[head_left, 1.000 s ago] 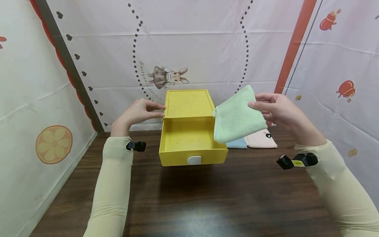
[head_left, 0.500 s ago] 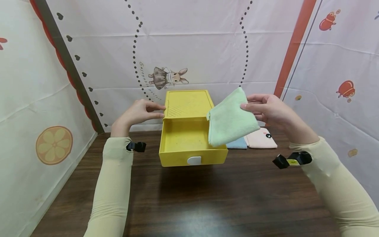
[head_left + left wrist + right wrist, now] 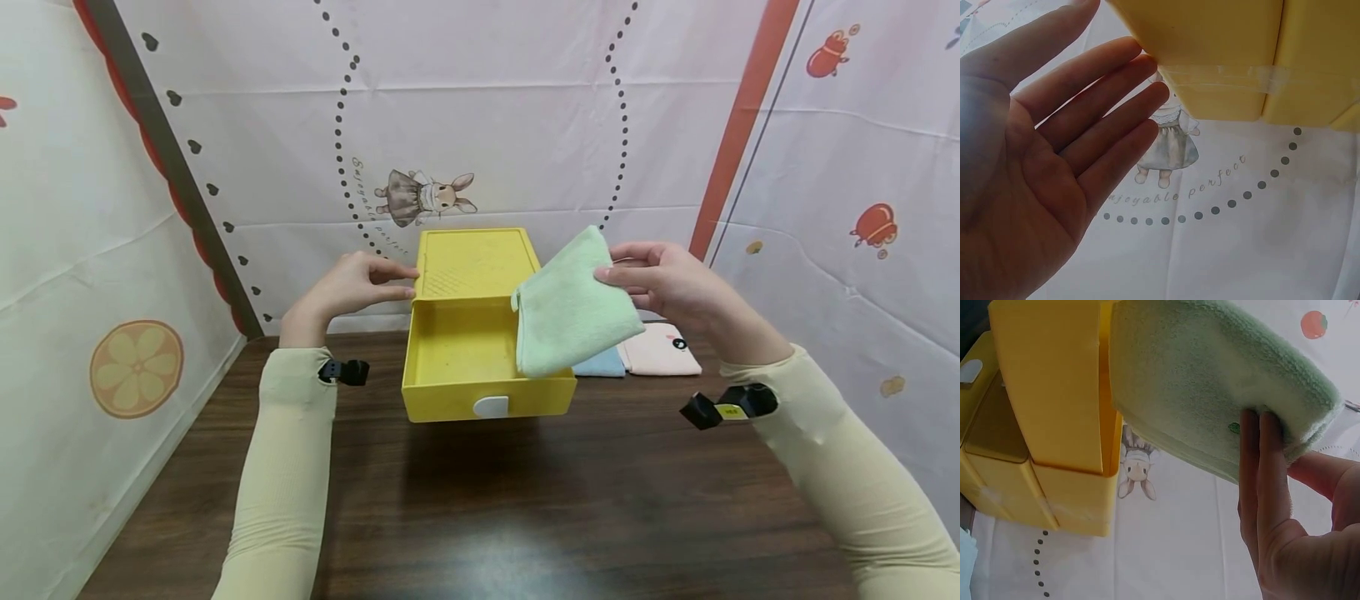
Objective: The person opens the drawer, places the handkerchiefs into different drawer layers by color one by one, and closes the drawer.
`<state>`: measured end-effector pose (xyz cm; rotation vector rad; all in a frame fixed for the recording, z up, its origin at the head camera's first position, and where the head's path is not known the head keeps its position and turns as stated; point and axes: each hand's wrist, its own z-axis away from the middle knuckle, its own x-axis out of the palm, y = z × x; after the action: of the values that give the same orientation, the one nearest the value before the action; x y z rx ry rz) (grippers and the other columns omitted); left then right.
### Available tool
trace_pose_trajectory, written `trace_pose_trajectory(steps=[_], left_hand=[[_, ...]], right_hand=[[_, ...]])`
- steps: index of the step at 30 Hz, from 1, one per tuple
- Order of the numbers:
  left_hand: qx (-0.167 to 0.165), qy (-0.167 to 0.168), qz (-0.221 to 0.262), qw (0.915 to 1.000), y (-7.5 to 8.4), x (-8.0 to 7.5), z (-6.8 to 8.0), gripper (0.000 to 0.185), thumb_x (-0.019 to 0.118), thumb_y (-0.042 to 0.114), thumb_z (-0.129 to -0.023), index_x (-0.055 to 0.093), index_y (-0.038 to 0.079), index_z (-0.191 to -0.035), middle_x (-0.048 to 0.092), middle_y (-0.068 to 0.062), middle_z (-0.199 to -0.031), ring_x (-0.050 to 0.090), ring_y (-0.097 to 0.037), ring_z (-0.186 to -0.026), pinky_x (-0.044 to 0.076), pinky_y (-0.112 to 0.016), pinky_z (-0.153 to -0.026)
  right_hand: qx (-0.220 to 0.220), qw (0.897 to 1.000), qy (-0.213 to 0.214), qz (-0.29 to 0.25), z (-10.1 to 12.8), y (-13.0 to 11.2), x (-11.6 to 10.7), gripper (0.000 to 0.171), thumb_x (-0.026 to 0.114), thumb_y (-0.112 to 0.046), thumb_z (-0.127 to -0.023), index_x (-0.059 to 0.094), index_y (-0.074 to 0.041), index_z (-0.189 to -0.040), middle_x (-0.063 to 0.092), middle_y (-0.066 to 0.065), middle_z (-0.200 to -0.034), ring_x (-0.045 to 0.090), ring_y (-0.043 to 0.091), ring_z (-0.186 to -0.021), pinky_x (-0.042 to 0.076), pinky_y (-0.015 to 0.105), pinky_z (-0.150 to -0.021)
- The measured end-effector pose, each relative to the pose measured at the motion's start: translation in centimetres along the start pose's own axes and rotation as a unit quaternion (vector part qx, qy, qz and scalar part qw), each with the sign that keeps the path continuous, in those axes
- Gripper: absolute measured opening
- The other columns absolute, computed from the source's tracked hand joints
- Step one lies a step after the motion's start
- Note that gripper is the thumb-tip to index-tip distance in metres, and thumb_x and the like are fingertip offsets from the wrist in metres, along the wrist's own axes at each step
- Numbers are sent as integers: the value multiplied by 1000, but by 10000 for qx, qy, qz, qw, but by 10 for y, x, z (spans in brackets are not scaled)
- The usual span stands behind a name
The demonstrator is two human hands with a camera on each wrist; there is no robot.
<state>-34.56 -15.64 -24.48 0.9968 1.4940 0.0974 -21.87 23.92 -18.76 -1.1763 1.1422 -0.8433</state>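
Note:
A yellow drawer box [image 3: 480,260] stands at the table's far side, its top drawer [image 3: 450,402] pulled out, with a white knob [image 3: 491,407]. My left hand [image 3: 347,290] touches the box's left edge; its fingers [image 3: 1110,94] look nearly straight in the left wrist view. Between thumb and fingers, my right hand [image 3: 671,287] pinches a folded light green towel [image 3: 573,308]. The towel hangs tilted over the right part of the drawer, hiding some of its inside. In the right wrist view the same towel [image 3: 1179,375] reaches the drawer's side.
Right of the box, a folded blue cloth [image 3: 602,364] and a folded pink cloth [image 3: 663,352] lie on the dark wooden table [image 3: 480,517]. A printed white sheet [image 3: 540,150] rises behind and at both sides. Further closed drawers [image 3: 1072,497] sit below the pulled-out one.
My right hand has carried the green towel leftward and slightly down, further over the drawer. The left hand and the box have stayed where they were.

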Motion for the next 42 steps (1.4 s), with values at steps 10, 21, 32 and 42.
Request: trace_pose_trajectory(steps=[10, 21, 32, 42], left_hand=[[34, 33, -28, 10000, -1, 0, 0, 44, 74, 47, -79, 70, 24, -116, 68, -1, -117, 63, -16, -103, 52, -40, -87], [20, 8, 6, 10000, -3, 0, -1, 44, 74, 44, -80, 69, 23, -117, 67, -2, -119, 63, -17, -105, 51, -41, -89], [19, 6, 10, 10000, -1, 0, -1, 44, 74, 45, -80, 69, 23, -117, 67, -2, -119, 63, -17, -105, 51, -41, -89], [14, 23, -36, 10000, 1, 0, 0, 42, 74, 41, -81, 69, 22, -117, 67, -2, -119, 63, -17, -105, 51, -40, -89]], right_hand=[[19, 9987, -392, -340, -2, 0, 7, 27, 61, -14, -93, 53, -2, -116, 69, -1, -93, 69, 9, -80, 56, 25, -72], [81, 9975, -496, -500, -13, 6, 17, 33, 60, -14, -94, 50, -2, -122, 67, 0, -96, 68, 9, -79, 56, 24, -72], [123, 9976, -599, -316, -23, 6, 28, 39, 58, -13, -95, 44, 2, -129, 64, 1, -100, 66, 8, -83, 56, 23, -74], [174, 9975, -680, -87, -30, 11, 36, 44, 55, -14, -96, 42, 4, -134, 62, 4, -107, 66, 10, -89, 55, 26, -77]])
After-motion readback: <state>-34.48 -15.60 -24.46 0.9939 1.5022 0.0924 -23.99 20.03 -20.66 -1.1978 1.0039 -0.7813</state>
